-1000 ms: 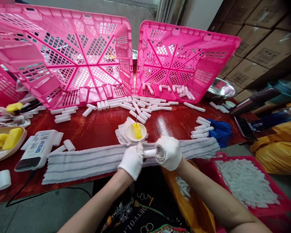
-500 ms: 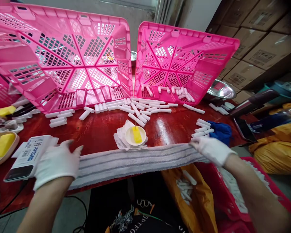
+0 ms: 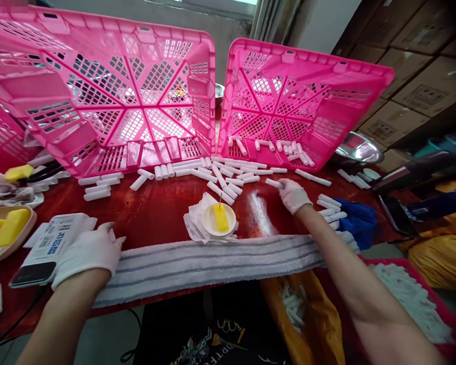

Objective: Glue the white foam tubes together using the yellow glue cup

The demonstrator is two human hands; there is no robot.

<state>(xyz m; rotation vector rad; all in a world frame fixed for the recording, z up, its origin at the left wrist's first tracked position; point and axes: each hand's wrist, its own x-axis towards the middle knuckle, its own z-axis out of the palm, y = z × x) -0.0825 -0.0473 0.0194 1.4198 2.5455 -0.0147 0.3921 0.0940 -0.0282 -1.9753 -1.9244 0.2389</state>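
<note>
My right hand [image 3: 294,195], in a white glove with bare fingertips, is stretched over the red table. Its fingertips are closed on the end of a small white roll [image 3: 273,183]. My left hand [image 3: 91,251], gloved the same way, rests at the left end of a striped towel [image 3: 213,261], beside a white scale [image 3: 57,243]. Its thumb and fingers are apart and hold nothing. Between the hands, a small white dish [image 3: 231,221] on crumpled paper holds a yellow block [image 3: 221,218] with a thin stick upright in it. More white rolls [image 3: 220,175] lie scattered beyond the dish.
Two pink crates [image 3: 142,107] stand tipped on their sides at the back. A blue cloth [image 3: 359,223] lies to the right. An oval dish [image 3: 31,223] of yellow blocks sits at far left. Below the table's edge are an orange bag [image 3: 319,314] and a pink bin of rolls.
My right hand has left the towel's right end and moved forward and left to a white roll, which it now grips. My left hand stays by the scale. The view has shifted slightly.
</note>
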